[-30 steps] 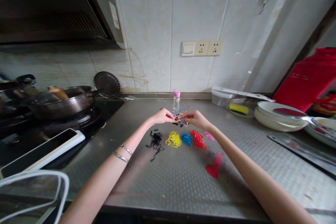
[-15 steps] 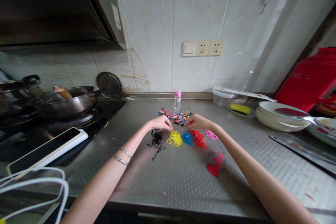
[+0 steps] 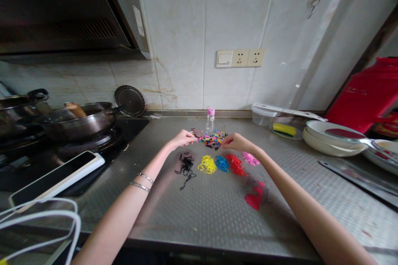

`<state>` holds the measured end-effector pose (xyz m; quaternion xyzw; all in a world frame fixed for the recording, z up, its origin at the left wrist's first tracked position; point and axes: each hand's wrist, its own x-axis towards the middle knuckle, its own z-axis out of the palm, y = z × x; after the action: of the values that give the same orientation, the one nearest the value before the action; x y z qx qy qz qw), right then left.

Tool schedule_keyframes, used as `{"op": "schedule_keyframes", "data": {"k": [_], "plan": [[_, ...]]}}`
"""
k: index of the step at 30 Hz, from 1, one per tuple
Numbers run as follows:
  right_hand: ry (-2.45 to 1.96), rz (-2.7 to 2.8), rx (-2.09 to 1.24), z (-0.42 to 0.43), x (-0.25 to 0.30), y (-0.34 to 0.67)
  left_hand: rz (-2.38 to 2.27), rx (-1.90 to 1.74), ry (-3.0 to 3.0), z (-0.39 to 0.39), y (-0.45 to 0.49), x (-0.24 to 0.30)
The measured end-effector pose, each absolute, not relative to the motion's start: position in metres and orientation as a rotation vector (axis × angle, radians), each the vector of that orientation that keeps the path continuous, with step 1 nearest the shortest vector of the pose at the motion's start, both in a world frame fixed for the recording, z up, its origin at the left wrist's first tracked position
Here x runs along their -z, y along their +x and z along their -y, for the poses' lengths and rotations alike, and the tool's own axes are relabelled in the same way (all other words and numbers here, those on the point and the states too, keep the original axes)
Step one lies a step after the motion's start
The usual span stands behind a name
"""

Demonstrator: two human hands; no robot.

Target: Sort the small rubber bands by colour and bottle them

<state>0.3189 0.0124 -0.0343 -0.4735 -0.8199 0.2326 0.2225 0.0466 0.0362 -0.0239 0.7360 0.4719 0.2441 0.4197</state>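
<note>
A mixed pile of small multicoloured rubber bands (image 3: 211,138) lies on the metal counter. At its left edge is my left hand (image 3: 183,138), thumb and fingers pinched together; whatever is between the tips is too small to make out. My right hand (image 3: 235,142) is at the pile's right edge, its fingers curled down and closed, with the tips partly hidden. Closer to me lie sorted heaps: black bands (image 3: 186,165), yellow bands (image 3: 207,164), blue bands (image 3: 222,163), red bands (image 3: 236,164) and pink bands (image 3: 250,158).
Behind the mixed pile stands a clear bottle (image 3: 210,121) with a pink top. A torn red piece (image 3: 255,196) lies nearer me. Left are a pan (image 3: 77,123) and a phone-like device (image 3: 56,178); right, a yellow sponge (image 3: 284,128), stacked bowls (image 3: 329,143) and a knife (image 3: 354,180).
My left hand has moved left and slightly back, away from the yellow heap to the mixed pile's left edge. My right hand has shifted slightly right.
</note>
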Motion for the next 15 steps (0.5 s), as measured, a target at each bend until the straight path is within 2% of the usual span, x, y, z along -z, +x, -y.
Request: {"op": "schedule_keyframes", "data": {"k": [5,15], "plan": [[-1.432,2.179,-0.479,-0.017,0.044,0.325,-1.296,-0.736,1.788,-0.043,0.042,0.030],[-1.311,2.326,-0.357,-0.019,0.058,0.318,-1.290,-0.730,1.779,-0.049,0.044,0.041]]}}
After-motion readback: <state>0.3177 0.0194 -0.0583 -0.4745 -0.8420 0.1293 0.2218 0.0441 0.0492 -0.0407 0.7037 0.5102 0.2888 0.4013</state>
